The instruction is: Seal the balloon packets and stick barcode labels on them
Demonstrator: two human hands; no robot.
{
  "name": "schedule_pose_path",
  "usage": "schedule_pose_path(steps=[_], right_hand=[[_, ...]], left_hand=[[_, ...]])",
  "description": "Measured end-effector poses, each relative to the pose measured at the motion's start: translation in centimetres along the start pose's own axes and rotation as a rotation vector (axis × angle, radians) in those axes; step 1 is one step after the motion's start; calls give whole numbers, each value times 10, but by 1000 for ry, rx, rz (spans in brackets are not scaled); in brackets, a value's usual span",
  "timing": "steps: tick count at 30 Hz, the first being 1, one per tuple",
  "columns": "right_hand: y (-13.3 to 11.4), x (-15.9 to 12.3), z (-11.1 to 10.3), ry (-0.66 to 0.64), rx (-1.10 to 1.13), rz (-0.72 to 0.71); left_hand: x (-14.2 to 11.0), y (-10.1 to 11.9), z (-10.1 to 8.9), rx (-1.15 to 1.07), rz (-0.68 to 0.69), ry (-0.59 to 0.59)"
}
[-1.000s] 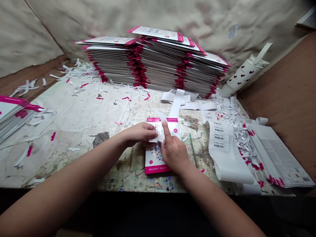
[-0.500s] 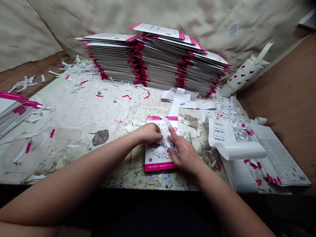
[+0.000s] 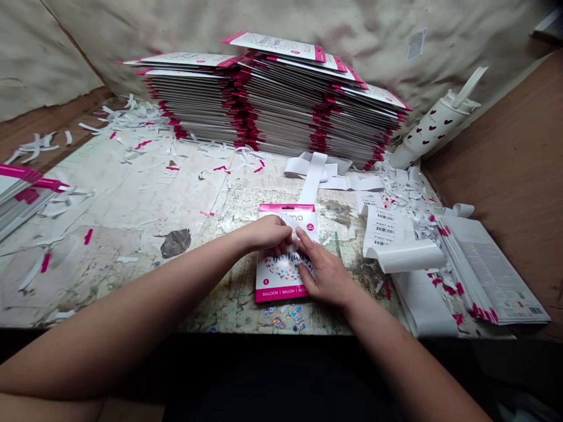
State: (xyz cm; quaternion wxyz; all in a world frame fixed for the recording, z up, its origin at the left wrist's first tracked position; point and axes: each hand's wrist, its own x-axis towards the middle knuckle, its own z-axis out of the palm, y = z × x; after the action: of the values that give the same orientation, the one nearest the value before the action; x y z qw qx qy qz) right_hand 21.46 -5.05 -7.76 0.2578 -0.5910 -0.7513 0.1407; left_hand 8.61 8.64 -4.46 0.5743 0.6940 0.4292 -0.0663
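A white balloon packet (image 3: 277, 287) with a magenta header and footer lies flat on the worktable (image 3: 109, 275), printed with "birthday" and coloured dots. My left hand (image 3: 266, 232) curls over its upper part, fingertips pinching a small white paper strip (image 3: 292, 225). My right hand (image 3: 323, 274) rests on the packet's right side, index finger close to that strip and fingers apart. The hands hide the middle of the packet's print.
Tall stacks of magenta-edged packets (image 3: 272, 105) stand at the back, against a stained cloth backdrop. A heart-print tumbler (image 3: 433, 132) lies at back right. Barcode label strips (image 3: 387, 231), paper shreds (image 3: 409, 193) and more packets (image 3: 492, 269) lie right; another stack (image 3: 21, 196) lies left.
The packet now lies nearer my body and shows more of its print. My hands have come together at its upper middle. The barcode strip on the right has curled up shorter.
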Motion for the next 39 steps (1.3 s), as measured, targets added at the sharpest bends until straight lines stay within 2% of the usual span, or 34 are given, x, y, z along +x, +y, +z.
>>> schedule_pose_path(steps=[4,7,9,11,13,16,17,20,21,22,24,26,30,33,39], right_hand=[[-1,-4,3,47,-22,-35],[-1,-5,7,43,-34,-52],[-1,-5,8,45,-12,-40],[-1,-6,8,44,21,-36],[-1,-5,5,27,74,-15],[2,-1,-5,18,268,73],[4,3,-10,61,364,118],[12,16,-21,305,664,311],[14,22,-23,338,766,394],[17,26,-25,326,869,479],[20,35,-24,209,1060,624],[21,40,-22,112,1167,714],[19,43,-15,74,1183,747],[18,42,-11,67,1145,756],[27,37,-14,90,912,795]], left_hand=[[-2,-2,-2,56,21,27],[-17,-7,1,134,92,103],[-33,-16,13,275,243,293],[-48,-29,33,506,417,531],[-57,-41,57,727,487,659],[-60,-51,82,863,407,638],[-59,-51,86,873,389,631],[-57,-48,87,855,387,637],[-57,-47,86,841,395,648],[-57,-47,86,824,408,665],[-57,-48,85,790,438,704],[-57,-49,86,767,461,731],[-57,-52,87,773,470,739],[-56,-52,87,828,469,697],[-57,-48,84,889,414,627]])
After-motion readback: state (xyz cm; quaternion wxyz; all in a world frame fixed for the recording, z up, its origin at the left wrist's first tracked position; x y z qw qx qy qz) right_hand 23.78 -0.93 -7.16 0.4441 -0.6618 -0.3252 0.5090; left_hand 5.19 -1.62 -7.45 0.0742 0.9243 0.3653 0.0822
